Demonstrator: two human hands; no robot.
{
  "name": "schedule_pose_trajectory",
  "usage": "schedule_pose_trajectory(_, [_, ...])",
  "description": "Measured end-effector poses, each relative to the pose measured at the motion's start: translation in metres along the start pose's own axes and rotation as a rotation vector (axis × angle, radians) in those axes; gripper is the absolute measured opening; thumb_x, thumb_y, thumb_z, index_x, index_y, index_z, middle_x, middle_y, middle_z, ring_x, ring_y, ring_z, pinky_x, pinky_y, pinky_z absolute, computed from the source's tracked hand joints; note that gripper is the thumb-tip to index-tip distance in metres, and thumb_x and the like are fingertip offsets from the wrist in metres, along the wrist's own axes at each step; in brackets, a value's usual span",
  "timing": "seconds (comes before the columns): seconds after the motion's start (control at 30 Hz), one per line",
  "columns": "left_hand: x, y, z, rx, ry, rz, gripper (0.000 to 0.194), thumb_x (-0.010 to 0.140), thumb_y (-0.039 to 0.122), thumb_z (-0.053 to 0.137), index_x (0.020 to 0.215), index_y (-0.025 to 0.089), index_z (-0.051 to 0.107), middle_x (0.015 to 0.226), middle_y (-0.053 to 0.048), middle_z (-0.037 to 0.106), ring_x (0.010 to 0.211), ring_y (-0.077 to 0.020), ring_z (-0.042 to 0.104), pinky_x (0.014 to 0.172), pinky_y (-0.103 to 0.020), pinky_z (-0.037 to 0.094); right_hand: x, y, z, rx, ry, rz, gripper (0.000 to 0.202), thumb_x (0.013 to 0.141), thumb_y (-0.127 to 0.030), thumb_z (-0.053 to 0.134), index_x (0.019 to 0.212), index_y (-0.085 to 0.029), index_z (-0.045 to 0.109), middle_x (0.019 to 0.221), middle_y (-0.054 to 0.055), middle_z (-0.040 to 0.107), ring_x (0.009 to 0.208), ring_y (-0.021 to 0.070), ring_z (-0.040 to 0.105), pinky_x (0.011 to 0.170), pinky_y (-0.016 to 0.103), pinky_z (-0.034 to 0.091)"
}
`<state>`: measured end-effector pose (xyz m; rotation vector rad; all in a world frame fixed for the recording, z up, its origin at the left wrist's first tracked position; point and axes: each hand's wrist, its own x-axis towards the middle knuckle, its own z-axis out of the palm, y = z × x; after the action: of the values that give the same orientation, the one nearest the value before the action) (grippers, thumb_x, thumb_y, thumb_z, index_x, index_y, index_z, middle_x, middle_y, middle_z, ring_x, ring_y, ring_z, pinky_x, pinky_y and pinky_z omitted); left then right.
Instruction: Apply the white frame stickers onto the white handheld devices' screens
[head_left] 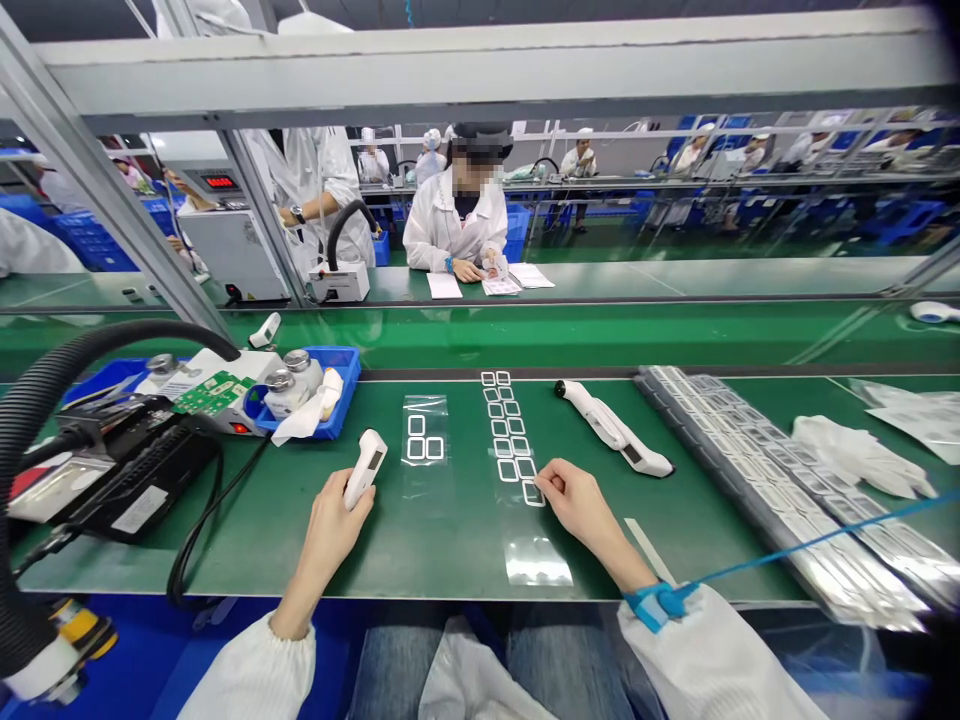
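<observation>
Head view, 1 worn camera:

- Left hand (pixel 335 515), left of lower centre: fingers clamped on a white handheld device (pixel 366 468), its rounded end raised toward the top of the frame.
- Right hand (pixel 581 510), right of lower centre: thumb and forefinger tips bunched at the right edge of the lowest white frame (pixel 533 492); whether they grip it, cannot tell. Blue wrist strap (pixel 656 605) at the cuff.
- Film sheet (pixel 510 425), centre: clear, bearing square white frames in 2 staggered columns, flat on the green desk (pixel 457 545).
- Small film piece (pixel 425 437), left of centre: 3 white frames, apart from both hands.
- White handheld units (pixel 611 425), right of centre: apparently 2, lying end to end.
- Blue tray (pixel 351 400), left: bottles and a white cloth.
- Silvery trays (pixel 757 480), right: laid in long slanting rows.

Step in hand, as judged: freeing the lowest white frame from its film while the device stays ready. The next move calls for a fine edge pinch and a slow peel, without creasing the thin border.
</observation>
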<state>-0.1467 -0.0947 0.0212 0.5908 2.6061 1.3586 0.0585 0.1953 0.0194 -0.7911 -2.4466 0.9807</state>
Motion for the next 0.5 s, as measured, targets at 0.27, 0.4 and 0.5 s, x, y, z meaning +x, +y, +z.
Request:
schedule_pose_trajectory(0.27, [0.066,0.028,0.034,-0.419,0.041,-0.158,0.023,0.071,0.025,0.074,0.086,0.015,0.06,0.078,-0.001,0.064,0.058,-0.014,0.06,0.052,-0.027,0.05,0.039,-0.061,0.036,0.142,-0.037,-0.206,0.019,0.083,-0.028,0.048,0.072,-0.02,0.062,0.069,0.002,0.063,0.062,0.0172,0.056,0.06,0.028,0.042])
schedule_pose_trajectory(0.4, [0.097,0.049,0.056,-0.584,-0.035,-0.239,0.018,0.084,0.023,0.067,0.098,0.013,0.061,0.091,-0.003,0.066,0.073,-0.0141,0.064,0.061,-0.028,0.056,0.071,-0.09,0.075,0.14,-0.016,-0.271,0.018,0.082,-0.023,0.048,0.071,-0.02,0.062,0.074,0.004,0.062,0.065,0.0172,0.057,0.062,0.028,0.043])
schedule_pose_trajectory(0.5, [0.105,0.058,0.065,-0.648,-0.098,-0.302,0.018,0.09,0.027,0.062,0.1,0.013,0.061,0.088,-0.002,0.065,0.07,-0.0128,0.064,0.06,-0.027,0.056,0.087,-0.098,0.095,0.112,0.019,-0.297,0.019,0.083,-0.02,0.048,0.069,-0.02,0.06,0.073,0.004,0.059,0.064,0.0168,0.055,0.062,0.028,0.041])
